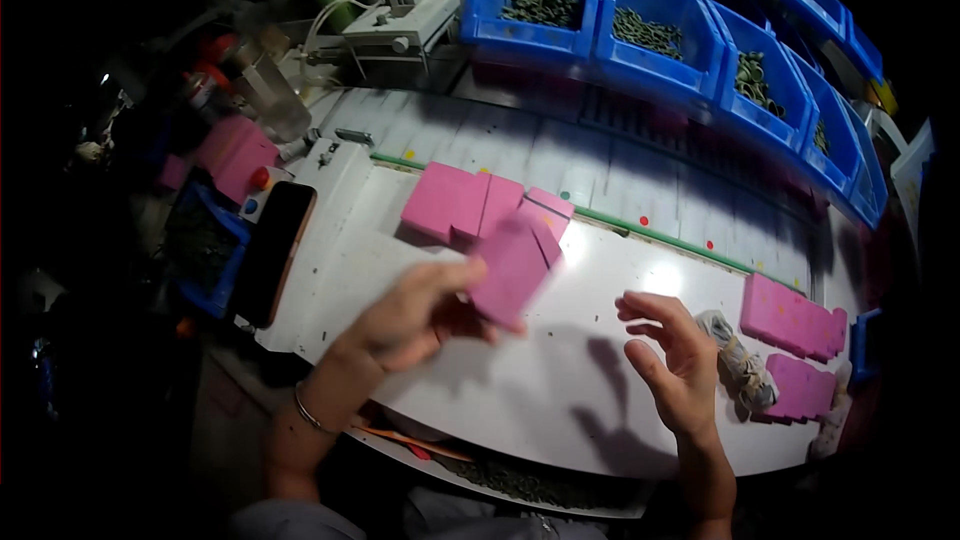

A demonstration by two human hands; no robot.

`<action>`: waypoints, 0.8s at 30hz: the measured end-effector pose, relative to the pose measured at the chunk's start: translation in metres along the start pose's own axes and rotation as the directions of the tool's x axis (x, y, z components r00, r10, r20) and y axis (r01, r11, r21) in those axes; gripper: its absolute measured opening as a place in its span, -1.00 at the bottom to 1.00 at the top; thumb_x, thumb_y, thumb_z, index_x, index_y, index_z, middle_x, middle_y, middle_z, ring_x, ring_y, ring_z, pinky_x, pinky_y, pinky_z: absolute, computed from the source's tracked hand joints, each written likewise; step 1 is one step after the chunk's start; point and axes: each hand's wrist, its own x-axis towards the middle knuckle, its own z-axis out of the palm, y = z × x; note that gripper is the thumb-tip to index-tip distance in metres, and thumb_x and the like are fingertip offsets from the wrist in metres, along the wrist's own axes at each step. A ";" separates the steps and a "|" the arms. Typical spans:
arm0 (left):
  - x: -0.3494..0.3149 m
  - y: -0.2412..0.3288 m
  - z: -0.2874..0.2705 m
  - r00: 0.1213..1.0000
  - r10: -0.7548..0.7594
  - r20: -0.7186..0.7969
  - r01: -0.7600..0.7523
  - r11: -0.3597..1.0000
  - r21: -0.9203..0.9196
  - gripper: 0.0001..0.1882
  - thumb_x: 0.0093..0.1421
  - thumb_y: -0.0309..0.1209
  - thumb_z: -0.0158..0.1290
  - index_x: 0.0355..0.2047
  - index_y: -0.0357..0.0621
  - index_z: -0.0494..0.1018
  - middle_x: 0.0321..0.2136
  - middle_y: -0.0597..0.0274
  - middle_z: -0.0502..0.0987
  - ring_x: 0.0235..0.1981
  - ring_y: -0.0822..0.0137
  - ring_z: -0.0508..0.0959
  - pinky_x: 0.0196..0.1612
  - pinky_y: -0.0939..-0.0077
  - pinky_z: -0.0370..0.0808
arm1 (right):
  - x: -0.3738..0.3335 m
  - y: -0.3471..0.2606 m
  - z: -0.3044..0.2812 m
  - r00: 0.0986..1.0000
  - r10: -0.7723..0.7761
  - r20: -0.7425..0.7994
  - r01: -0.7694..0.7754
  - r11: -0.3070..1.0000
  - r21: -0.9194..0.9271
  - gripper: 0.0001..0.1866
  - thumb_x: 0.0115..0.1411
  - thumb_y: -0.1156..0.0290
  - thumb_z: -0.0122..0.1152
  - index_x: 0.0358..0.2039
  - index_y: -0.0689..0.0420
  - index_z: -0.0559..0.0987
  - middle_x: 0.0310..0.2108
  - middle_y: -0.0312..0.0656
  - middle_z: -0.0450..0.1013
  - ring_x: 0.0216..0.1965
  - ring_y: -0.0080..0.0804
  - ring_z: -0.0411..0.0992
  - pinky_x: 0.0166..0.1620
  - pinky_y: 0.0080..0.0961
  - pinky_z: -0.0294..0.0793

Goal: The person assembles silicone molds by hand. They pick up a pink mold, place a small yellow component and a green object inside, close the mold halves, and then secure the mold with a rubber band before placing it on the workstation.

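My left hand [420, 312] grips a flat pink block [515, 268], slightly blurred and tilted above the white tabletop [520, 420]. Just beyond it, a short row of pink blocks [446, 202] rests by the green strip along the table's far edge; the held block partly hides them. My right hand [672, 355] hovers over the table to the right, fingers apart and bent, with nothing in it. Close to its right side lies a greyish-white wrapped bundle [738, 360]. More pink blocks [790, 318] are stacked at the table's right end.
Blue bins [535, 40] holding small green pieces hang beyond a pale conveyor-like strip [520, 145]. To the left are a dark phone [275, 255], a blue tray [225, 230] and a pink block [238, 155]. A white device [400, 25] stands at the back.
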 end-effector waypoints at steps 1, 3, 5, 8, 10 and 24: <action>0.005 0.011 -0.011 0.996 0.090 -0.003 -0.090 0.995 -0.047 -0.53 0.30 -0.20 -0.18 -0.07 -0.47 0.34 -0.24 -0.17 0.52 -0.29 0.16 0.58 -0.26 0.47 0.57 | -0.002 0.005 -0.002 0.999 0.036 0.001 -0.036 0.999 -0.027 -0.64 0.06 0.62 0.19 -0.07 0.27 0.48 -0.14 -0.11 0.43 -0.12 -0.38 0.44 -0.04 -0.51 0.43; 0.009 0.028 -0.020 0.980 0.199 -0.018 -0.200 0.977 -0.076 -0.50 0.28 -0.20 -0.17 -0.01 -0.47 0.31 -0.18 -0.22 0.49 -0.23 0.03 0.58 -0.24 0.41 0.59 | -0.003 0.008 -0.005 0.996 0.087 -0.026 -0.088 0.995 -0.052 -0.68 0.07 0.61 0.17 -0.11 0.25 0.51 -0.17 -0.10 0.45 -0.16 -0.38 0.46 -0.10 -0.53 0.45; 0.008 0.040 -0.025 0.963 0.238 -0.126 -0.241 0.971 -0.005 -0.47 0.28 -0.18 -0.18 0.01 -0.48 0.28 -0.16 -0.21 0.49 -0.19 0.05 0.57 -0.21 0.39 0.59 | -0.003 0.008 -0.008 0.995 0.100 -0.004 -0.100 0.992 -0.072 -0.71 0.10 0.60 0.13 -0.12 0.28 0.51 -0.18 -0.11 0.44 -0.16 -0.39 0.45 -0.10 -0.54 0.43; 0.013 0.048 -0.031 0.941 0.278 -0.192 -0.289 0.957 -0.026 -0.58 0.22 -0.24 -0.04 -0.12 -0.43 0.39 -0.27 -0.06 0.53 -0.28 0.18 0.59 -0.18 0.47 0.59 | -0.002 0.009 -0.005 0.994 0.106 -0.010 -0.107 0.988 -0.108 -0.76 0.11 0.61 0.07 -0.18 0.30 0.53 -0.24 -0.13 0.45 -0.19 -0.42 0.45 -0.11 -0.56 0.42; 0.017 0.061 -0.039 0.868 0.412 -0.277 -0.389 0.911 0.138 -0.69 0.19 -0.36 0.00 -0.21 -0.42 0.44 -0.31 0.05 0.54 -0.30 0.27 0.59 -0.17 0.47 0.59 | -0.002 0.009 -0.004 0.996 0.089 0.017 -0.082 0.969 -0.235 -0.76 0.08 0.63 0.07 -0.20 0.29 0.54 -0.26 -0.13 0.46 -0.23 -0.42 0.45 -0.13 -0.57 0.42; 0.140 0.136 -0.152 0.431 0.894 -0.126 0.341 -0.032 0.939 -0.55 -0.28 -0.30 0.30 -0.37 -0.26 0.44 -0.38 -0.10 0.53 -0.26 -0.03 0.53 -0.18 0.23 0.45 | -0.012 0.007 0.002 0.990 0.135 0.035 -0.118 0.942 -0.313 -0.83 0.09 0.61 0.15 -0.26 0.30 0.53 -0.33 -0.08 0.49 -0.33 -0.34 0.51 -0.24 -0.53 0.47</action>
